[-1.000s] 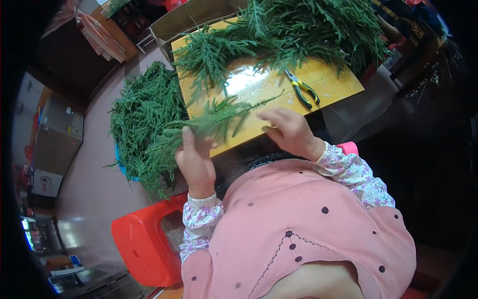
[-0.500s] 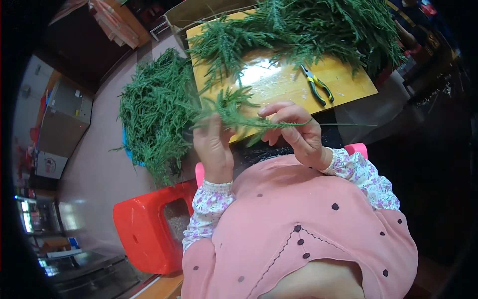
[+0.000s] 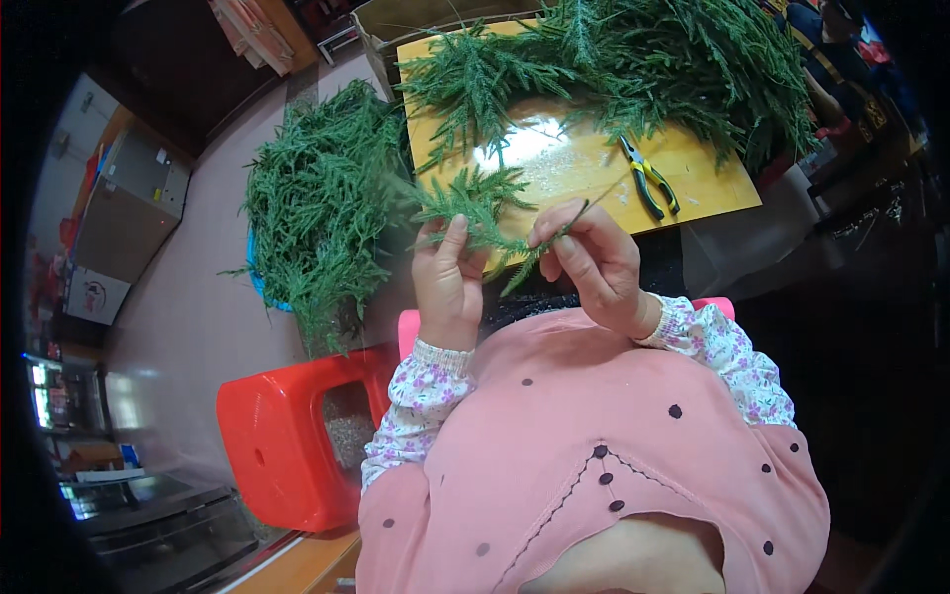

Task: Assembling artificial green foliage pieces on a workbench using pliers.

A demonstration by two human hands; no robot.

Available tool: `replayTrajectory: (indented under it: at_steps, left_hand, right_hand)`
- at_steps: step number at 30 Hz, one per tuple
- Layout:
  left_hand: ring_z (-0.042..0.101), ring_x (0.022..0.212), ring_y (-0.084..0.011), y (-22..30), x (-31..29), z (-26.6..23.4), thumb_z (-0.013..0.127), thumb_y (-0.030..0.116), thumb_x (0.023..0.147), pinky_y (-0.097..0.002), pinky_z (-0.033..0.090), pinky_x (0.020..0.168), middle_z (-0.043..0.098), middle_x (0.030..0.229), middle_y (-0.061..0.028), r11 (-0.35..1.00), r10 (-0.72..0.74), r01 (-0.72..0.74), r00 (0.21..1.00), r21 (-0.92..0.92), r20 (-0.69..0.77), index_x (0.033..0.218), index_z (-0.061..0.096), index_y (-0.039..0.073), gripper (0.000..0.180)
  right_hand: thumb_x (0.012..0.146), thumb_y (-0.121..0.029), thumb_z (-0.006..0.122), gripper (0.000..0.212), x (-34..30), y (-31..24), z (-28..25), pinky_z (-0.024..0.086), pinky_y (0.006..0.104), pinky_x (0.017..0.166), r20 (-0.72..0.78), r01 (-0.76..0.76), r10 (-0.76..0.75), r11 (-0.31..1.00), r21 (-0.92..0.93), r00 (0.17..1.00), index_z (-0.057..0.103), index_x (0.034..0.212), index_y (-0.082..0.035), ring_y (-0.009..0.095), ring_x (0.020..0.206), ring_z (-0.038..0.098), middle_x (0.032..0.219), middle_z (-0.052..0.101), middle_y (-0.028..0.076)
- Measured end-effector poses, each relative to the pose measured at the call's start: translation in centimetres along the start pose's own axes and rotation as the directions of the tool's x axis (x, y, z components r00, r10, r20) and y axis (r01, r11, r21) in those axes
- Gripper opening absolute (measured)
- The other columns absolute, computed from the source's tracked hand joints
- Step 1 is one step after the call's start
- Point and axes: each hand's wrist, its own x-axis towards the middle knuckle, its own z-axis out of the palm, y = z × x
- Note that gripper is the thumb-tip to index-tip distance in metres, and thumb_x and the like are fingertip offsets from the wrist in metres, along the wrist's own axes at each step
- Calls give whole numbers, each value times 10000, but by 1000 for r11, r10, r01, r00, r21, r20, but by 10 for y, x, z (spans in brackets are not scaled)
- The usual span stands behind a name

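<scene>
Between my hands, over the near edge of the table, is a green artificial pine branch [image 3: 477, 213] with needled side sprigs. My left hand [image 3: 449, 282] is closed on its leafy part, thumb on top. Thumb and fingers of my right hand [image 3: 597, 259] pinch the thin stem end, where a small sprig hangs down and a bare wire-like stem sticks up to the right. Beyond my right hand, pliers [image 3: 645, 180] with black and yellow handles lie on the yellow wooden table [image 3: 698, 188].
A large heap of green branches [image 3: 683, 74] covers the table's far side. To the left, another pile [image 3: 322, 198] fills a blue container [image 3: 259, 282]. A red plastic stool [image 3: 282, 445] stands at the lower left. Behind the table is a cardboard box [image 3: 381, 35].
The branch's stem, stretched straight out to the right before, now bends upward at my right fingers. My left hand has closed on the leafy part. The whole view has shifted slightly.
</scene>
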Motion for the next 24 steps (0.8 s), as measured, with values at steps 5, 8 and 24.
replayTrajectory:
  at_steps: [5,8,24]
  left_hand:
    - [607,827,-152,-1,-6,14,611,80,887,-277,543,664,581,923,-65,974,176,-172,984,147,-13,1097,483,44,248]
    - [588,812,-138,-3,-7,21,604,97,898,-259,514,667,573,890,-59,937,272,-265,962,228,0,1078,485,33,226]
    - [552,681,-225,-17,2,11,614,34,855,-321,447,605,560,782,-118,-35,635,-763,481,645,604,985,552,18,144]
  right_hand:
    - [947,-74,436,119,10,10,-3,411,179,569,-88,-72,60,987,-144,994,504,1032,-26,53,614,467,893,573,63]
    - [922,-48,463,150,19,16,-9,409,189,549,-133,-153,122,956,-251,984,521,1058,-25,60,598,474,818,583,57]
    - [837,-25,586,185,28,33,-23,483,376,602,78,165,-166,615,-771,983,568,1019,0,331,704,604,811,604,162]
